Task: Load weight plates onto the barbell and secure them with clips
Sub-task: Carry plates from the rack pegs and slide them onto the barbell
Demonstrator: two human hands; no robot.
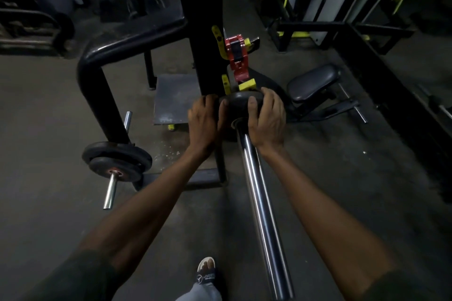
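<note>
A sandalled foot [206, 273] stands on dim grey concrete floor [342, 178]. The chrome barbell sleeve [261, 203] runs forward; left hand [204, 122] and right hand [267, 120] clamp a black weight plate [238, 102] on it. Beyond, a red clip [236, 56] on the black rack [198, 32].

Black upright [199, 32] (red clip [236, 56] beside) blocks ahead.

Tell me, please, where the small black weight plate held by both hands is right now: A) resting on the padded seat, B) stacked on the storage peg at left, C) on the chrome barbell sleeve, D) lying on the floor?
C: the left hand and right hand grip the black plate, with the chrome barbell sleeve running through its centre.
</note>
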